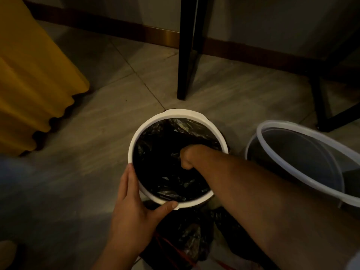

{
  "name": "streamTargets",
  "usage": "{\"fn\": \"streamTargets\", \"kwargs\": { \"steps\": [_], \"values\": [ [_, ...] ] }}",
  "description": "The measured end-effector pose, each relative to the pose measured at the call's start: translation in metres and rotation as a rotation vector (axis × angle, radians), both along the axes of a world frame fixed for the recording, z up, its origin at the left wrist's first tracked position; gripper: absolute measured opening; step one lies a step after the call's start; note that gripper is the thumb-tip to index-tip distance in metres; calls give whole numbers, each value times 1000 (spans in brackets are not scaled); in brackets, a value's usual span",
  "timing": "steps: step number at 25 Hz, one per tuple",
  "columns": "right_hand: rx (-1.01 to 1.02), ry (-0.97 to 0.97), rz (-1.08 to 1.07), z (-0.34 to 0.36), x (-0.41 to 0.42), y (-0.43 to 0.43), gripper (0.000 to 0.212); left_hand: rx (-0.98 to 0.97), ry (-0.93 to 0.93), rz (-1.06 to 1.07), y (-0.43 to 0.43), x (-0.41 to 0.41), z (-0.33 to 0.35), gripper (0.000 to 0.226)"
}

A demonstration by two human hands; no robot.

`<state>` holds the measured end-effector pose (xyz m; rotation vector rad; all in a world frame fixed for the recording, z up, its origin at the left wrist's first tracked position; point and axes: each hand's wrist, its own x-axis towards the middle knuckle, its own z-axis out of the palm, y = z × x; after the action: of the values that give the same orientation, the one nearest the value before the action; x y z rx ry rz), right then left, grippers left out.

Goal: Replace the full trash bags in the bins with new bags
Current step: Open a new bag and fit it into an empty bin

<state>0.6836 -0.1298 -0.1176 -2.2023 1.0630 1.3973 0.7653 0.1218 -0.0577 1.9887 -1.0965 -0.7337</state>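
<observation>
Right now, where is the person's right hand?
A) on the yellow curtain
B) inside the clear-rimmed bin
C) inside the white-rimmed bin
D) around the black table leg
C: the right hand reaches down into the black bag lining the white-rimmed bin, whose rim the left hand grips.

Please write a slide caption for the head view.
Left hand grips bin rim; right hand reaches into black bag.

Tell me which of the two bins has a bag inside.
The white-rimmed bin that the left hand holds: a black bag lines it. The grey bin at right shows none.
</observation>
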Motion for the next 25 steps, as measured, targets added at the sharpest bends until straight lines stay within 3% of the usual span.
{"fn": "streamTargets", "kwargs": {
  "steps": [3,5,9,11,18,22,25],
  "values": [
    [206,74,-140,-3,-3,13,79,31,-51,-13,1,3,-1,140],
    [269,57,-122,1,6,20,74,53,-66,-28,-3,4,-1,143],
    [149,-323,3,34,21,37,47,69,-90,-22,-8,4,1,144],
    [162,-439,-2,43,21,52,44,90,-96,-18,-7,2,6,144],
    [380,-269,-111,23,7,80,52,191,-141,-41,-8,2,18,147],
    [301,-189,-149,26,-8,83,60,243,-194,-72,-9,3,24,144],
    [112,-375,-230,42,-14,86,42,264,-196,-81,-15,3,29,143]
  ]
}}
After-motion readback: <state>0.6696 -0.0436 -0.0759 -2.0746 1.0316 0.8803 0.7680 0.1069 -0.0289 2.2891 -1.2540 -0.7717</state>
